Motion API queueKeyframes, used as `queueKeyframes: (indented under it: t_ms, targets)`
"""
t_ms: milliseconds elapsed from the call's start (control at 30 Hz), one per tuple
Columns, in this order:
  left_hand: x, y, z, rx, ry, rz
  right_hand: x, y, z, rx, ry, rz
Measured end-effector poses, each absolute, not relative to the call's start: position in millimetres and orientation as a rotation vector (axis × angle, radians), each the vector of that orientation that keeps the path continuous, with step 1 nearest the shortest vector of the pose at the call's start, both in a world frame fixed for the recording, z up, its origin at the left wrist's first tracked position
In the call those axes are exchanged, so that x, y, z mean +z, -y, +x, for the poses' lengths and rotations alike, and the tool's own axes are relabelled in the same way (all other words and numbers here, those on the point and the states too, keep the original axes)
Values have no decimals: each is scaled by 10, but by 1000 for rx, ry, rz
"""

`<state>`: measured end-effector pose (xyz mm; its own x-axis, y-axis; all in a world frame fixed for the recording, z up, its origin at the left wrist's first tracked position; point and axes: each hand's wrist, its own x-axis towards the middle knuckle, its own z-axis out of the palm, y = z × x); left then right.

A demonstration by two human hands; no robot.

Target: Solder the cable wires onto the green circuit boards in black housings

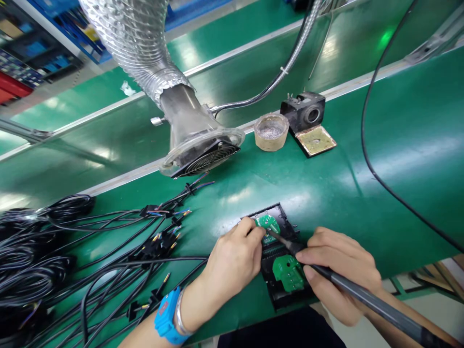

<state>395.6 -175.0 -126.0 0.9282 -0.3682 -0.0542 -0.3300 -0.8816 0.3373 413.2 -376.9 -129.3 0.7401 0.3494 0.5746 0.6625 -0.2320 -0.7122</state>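
My right hand (337,261) grips a soldering iron (384,305) like a pen. The iron slants to the left, and its tip is at a round green circuit board (268,222) in a black plastic housing (286,223). Beside that tip, my left hand (234,258) is closed in a pinch at the board's left edge. What its fingertips hold is hidden; a black cable passes toward the underside of this hand. A second green circuit board (289,274) sits in the nearer black housing half (270,290), just left of my right hand's fingers.
Many black cables (119,266) with bare coloured ends cover the bench's left side. A fume extractor hood (203,145) hangs above the middle. Behind stand a round pot (271,137) and an iron stand (306,113) with a yellow sponge (316,141). A black cord (384,183) loops at right.
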Motion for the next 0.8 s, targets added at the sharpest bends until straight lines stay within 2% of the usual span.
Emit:
queueKeyframes:
  t_ms: [433,633,800]
  targets:
    - [-1278,1740,3951,-180,522,2752,-1315,3757,4052,-375,931,-1898]
    - [-1258,1744,3956,-155,531,2761,-1289,3833,4038,-446,758,-1831]
    - [-1265,1741,3955,-176,527,2771,-1274,3862,4062,-362,676,-1727]
